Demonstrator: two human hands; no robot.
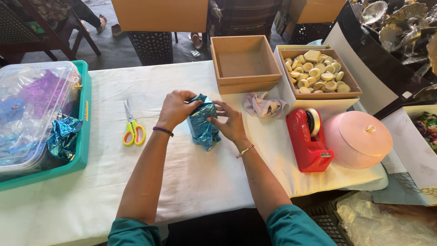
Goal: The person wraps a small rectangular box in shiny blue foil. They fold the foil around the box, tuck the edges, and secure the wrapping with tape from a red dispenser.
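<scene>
A small box wrapped in shiny blue foil paper (203, 122) stands upright on the white tablecloth (191, 177) at the table's middle. My left hand (175, 108) presses on its left side and top, fingers folded over the foil. My right hand (231, 122) holds its right side, fingertips pinching the foil near the top edge. Both hands grip the parcel together. Loose crinkled foil hangs at the parcel's lower end.
Yellow-handled scissors (132, 127) lie left of the parcel. A teal tray (83, 136) with a clear lidded bin and foil scraps sits far left. An empty wooden box (244, 64), a box of round pale pieces (318, 73), red tape dispenser (308, 139) and pink round container (358, 138) stand right.
</scene>
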